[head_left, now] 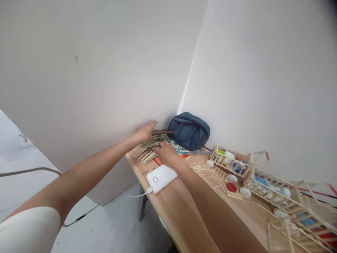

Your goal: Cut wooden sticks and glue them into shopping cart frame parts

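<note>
At the far end of the table, my left hand (pixel 146 133) is closed on the near end of a thin dark flat object (pixel 161 132), seen almost edge-on. Its kind is not clear. Just below, my right hand (pixel 166 153) lies with fingers spread over a plastic-wrapped bundle of wooden sticks (pixel 143 151) and the printed packaging beside it. A dark blue fabric bag (pixel 189 130) stands behind, close to the dark object's tip. Near my right wrist lies a white power bank (pixel 162 178) with a cable plugged in.
Small carts built of wooden sticks (pixel 231 161) with bottle-cap wheels line the right side, holding colourful caps. Loose short sticks (pixel 200 169) and a red cap (pixel 231 187) lie mid-table. White walls meet behind the bag. A cable (pixel 134 195) hangs over the table's left edge.
</note>
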Available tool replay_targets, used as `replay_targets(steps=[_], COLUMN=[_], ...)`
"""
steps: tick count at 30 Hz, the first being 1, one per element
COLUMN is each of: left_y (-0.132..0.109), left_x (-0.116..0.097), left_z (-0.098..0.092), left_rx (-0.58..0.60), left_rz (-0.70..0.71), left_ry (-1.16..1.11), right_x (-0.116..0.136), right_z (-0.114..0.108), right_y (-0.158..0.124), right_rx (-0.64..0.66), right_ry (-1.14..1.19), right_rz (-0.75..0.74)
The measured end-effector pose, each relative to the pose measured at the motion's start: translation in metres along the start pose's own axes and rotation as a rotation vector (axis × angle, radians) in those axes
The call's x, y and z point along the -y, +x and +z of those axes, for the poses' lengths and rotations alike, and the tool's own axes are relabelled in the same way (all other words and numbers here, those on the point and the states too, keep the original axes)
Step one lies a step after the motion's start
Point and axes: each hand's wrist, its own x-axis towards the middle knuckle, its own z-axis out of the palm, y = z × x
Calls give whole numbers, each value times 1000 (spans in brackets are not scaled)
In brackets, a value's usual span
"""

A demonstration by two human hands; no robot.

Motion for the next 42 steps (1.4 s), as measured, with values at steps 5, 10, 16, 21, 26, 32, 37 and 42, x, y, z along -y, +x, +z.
replay_targets(steps=[5, 10, 16, 21, 26, 32, 37, 42], left_y=[-10, -27, -22, -17, -33, -32, -10, 14], left_x=[-9, -16, -9, 4, -8, -69, -125, -150], left_z=[2, 22, 27, 15, 5, 13, 47, 63], left_rx=[-53, -87, 3, 71, -50, -43, 93, 198], left_rz=[13, 4, 71, 183, 258, 438, 474, 351], left_ry=[80, 132, 125, 88, 50, -15, -30, -62], right_x=[0, -5, -17, -31, -53, -89, -98, -100], right_z=[-9, -11, -14, -17, -27, -62, -99, -118], right_y=[-5, -7, -14, -26, -36, -61, -110, -167], right_rx=[21, 8, -80, -192, -410, -718, -905, -988], right_ry=[-54, -76, -8, 147, 384, 651, 774, 797], right_rz=[16, 38, -7, 60, 206, 343, 395, 485])
